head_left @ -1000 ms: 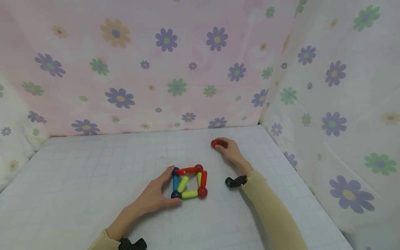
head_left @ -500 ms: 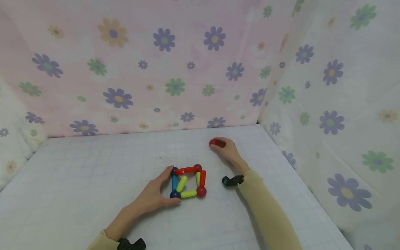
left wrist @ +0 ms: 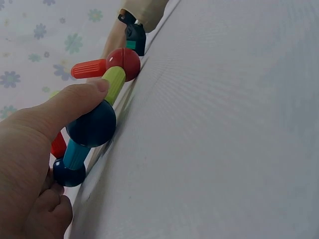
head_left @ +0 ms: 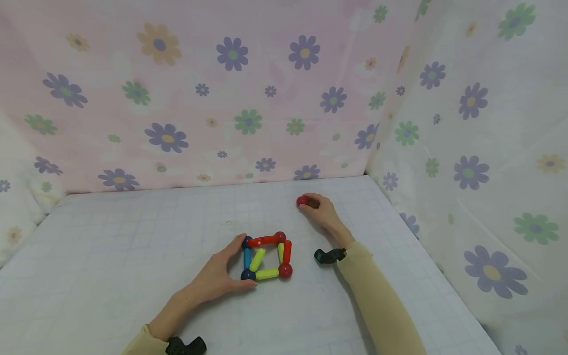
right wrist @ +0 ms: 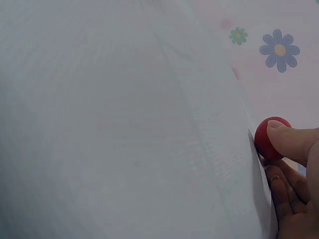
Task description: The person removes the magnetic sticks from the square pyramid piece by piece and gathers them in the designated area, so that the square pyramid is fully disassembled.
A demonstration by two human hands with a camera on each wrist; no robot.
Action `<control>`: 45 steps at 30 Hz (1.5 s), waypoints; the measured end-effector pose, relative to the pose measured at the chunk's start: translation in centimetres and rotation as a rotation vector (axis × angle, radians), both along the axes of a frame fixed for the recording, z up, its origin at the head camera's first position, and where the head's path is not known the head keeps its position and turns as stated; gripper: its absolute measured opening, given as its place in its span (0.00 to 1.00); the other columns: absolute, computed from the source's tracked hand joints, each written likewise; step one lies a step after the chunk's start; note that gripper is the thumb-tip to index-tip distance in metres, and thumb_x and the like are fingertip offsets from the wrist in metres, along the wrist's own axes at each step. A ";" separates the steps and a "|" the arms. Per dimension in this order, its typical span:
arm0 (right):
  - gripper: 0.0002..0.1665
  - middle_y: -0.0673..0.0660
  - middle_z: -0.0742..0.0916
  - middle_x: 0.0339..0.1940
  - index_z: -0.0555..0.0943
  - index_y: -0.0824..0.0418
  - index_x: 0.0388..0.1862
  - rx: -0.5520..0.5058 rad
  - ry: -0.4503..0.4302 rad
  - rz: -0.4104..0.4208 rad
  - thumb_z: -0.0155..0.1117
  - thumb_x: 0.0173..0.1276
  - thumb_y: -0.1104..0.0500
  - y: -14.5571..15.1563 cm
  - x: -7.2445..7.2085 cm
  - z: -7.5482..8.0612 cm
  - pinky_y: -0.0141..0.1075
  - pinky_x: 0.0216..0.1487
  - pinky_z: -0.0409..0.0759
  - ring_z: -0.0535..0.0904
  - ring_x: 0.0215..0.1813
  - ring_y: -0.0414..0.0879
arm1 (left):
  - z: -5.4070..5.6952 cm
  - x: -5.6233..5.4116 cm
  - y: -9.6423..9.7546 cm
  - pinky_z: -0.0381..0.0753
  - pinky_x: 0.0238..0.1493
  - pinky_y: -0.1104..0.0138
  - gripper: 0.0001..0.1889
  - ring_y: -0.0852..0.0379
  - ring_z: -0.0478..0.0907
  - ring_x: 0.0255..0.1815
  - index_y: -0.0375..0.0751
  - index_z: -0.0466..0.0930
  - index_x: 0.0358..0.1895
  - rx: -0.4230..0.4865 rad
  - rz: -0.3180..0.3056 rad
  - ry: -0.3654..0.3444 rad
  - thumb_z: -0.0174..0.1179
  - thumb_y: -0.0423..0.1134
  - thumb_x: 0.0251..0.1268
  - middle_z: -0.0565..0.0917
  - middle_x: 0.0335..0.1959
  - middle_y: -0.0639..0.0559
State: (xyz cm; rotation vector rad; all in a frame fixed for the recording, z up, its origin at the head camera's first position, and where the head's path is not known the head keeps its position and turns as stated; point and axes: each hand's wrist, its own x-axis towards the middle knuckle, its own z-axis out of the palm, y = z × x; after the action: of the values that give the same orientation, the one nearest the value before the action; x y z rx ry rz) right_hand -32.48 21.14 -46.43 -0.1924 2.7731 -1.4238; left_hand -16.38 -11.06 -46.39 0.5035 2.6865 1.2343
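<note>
In the head view a square of magnetic building sticks and balls lies mid-table. Its left side is a blue stick (head_left: 247,258) between two dark blue balls (head_left: 248,274); red balls (head_left: 285,270) form the right corners. A yellow-green stick (head_left: 267,273) makes the near side and a red stick (head_left: 264,240) the far side. Two more sticks, one yellow-green (head_left: 257,260) and one red (head_left: 287,251), rise from the near corners. My left hand (head_left: 215,275) holds the blue side, thumb at the near ball (left wrist: 92,124), fingers at the far one. Farther right, my right hand (head_left: 325,213) pinches a loose red ball (right wrist: 265,142).
A white, faintly gridded table (head_left: 133,246) reaches back to a flowered cloth (head_left: 199,108), with another flowered cloth (head_left: 488,197) along the right. Black wrist devices (head_left: 330,256) sit on both forearms. A tiny dark mark (head_left: 228,222) shows behind the square.
The view shifts slightly. Otherwise both hands stay nearly still, the left on the square and the right on the loose red ball.
</note>
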 end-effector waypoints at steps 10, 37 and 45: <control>0.30 0.58 0.80 0.62 0.73 0.56 0.70 -0.023 0.001 0.001 0.65 0.71 0.51 0.1 -0.2 -0.2 0.48 0.70 0.73 0.75 0.63 0.55 | 0.1 0.1 0.0 0.64 0.73 0.43 0.61 0.46 0.53 0.81 0.52 0.50 0.81 -0.002 -0.004 -0.001 0.76 0.63 0.45 0.56 0.81 0.52; 0.28 0.62 0.82 0.62 0.75 0.63 0.66 -0.144 0.165 0.121 0.67 0.70 0.57 -0.9 4.7 4.5 0.57 0.70 0.71 0.75 0.64 0.57 | 0.2 -0.1 -0.1 0.63 0.73 0.44 0.61 0.48 0.52 0.81 0.55 0.49 0.81 0.001 0.005 -0.023 0.76 0.63 0.45 0.55 0.81 0.54; 0.25 0.62 0.83 0.59 0.77 0.59 0.64 -0.119 0.156 0.266 0.68 0.69 0.57 -2.0 8.7 5.1 0.61 0.67 0.72 0.78 0.62 0.57 | 0.3 0.0 -0.1 0.63 0.73 0.44 0.61 0.48 0.52 0.81 0.54 0.49 0.81 0.006 -0.002 -0.027 0.76 0.62 0.45 0.54 0.81 0.54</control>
State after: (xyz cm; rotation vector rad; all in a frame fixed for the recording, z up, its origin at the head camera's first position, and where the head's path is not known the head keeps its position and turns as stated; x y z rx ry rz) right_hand -23.77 19.13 -41.35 -0.6749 2.6480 -1.5621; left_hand -16.43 -11.18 -46.06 0.4861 2.6601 1.2397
